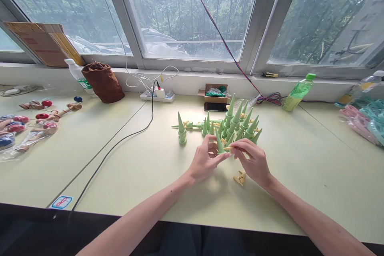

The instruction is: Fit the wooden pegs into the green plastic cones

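My left hand [207, 156] is closed around a green cone-shaped piece [220, 144] whose point sticks up. In the fingertips of my right hand [251, 158] is a small yellow peg [228, 148], pinched and touching the cone piece or very close to it. Directly behind both hands stands a cluster of similar green spiked pieces [235, 118], some with yellow bits on them. One green cone piece [181, 132] stands apart to the left. A small pile of loose yellow pegs [240, 178] lies on the table below my right hand.
At the back are an open cardboard box [216, 92], a power strip [157, 96], a brown drawstring bag [103, 83] and a green bottle [299, 93]. A black cable [120, 138] crosses the table. Wooden toys [54, 116] lie left; pink and teal bundles [367, 122] lie right.
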Demonstrator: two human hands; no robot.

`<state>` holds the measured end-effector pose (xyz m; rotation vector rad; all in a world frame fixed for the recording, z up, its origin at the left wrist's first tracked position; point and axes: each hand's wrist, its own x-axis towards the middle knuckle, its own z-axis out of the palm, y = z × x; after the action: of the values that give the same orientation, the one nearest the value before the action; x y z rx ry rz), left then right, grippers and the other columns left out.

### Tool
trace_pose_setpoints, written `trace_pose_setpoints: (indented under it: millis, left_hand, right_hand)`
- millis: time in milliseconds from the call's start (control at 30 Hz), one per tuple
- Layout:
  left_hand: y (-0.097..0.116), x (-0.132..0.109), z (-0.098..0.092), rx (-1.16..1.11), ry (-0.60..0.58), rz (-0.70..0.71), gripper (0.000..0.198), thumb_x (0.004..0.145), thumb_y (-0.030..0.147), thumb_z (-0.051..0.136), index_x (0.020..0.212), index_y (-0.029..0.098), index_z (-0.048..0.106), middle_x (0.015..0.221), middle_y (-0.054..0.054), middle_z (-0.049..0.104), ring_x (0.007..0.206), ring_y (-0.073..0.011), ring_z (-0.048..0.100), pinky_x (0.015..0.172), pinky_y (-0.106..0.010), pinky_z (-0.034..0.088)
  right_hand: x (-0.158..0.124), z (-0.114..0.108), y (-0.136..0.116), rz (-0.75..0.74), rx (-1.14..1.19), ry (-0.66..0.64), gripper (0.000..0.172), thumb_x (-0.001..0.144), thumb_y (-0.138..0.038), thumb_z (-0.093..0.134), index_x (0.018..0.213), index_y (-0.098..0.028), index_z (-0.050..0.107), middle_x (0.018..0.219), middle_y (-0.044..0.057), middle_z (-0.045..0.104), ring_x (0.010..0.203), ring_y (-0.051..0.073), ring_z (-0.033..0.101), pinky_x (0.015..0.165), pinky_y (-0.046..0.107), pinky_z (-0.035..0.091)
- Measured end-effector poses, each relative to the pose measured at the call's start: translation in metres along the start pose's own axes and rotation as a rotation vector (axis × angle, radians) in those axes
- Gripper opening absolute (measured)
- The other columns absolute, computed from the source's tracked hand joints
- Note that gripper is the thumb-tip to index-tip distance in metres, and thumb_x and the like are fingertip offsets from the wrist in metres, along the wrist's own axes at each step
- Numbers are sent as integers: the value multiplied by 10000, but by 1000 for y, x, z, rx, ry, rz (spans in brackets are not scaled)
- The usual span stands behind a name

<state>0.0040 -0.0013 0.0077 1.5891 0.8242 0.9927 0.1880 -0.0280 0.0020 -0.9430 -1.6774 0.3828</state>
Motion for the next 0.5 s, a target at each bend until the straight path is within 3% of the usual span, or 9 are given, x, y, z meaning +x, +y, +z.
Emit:
trace_pose_setpoints:
  millis: [500]
  left_hand:
    - [0, 0, -2, 68, -27, 43, 466, 854, 417, 685, 1179, 220, 415, 822, 23, 540, 667, -105, 550, 552, -215, 507]
  right_hand:
    - [2, -2, 0, -28, 3, 12, 153, 942, -137, 573, 973, -222, 697, 854, 42, 641, 581, 127, 587, 553, 301, 554]
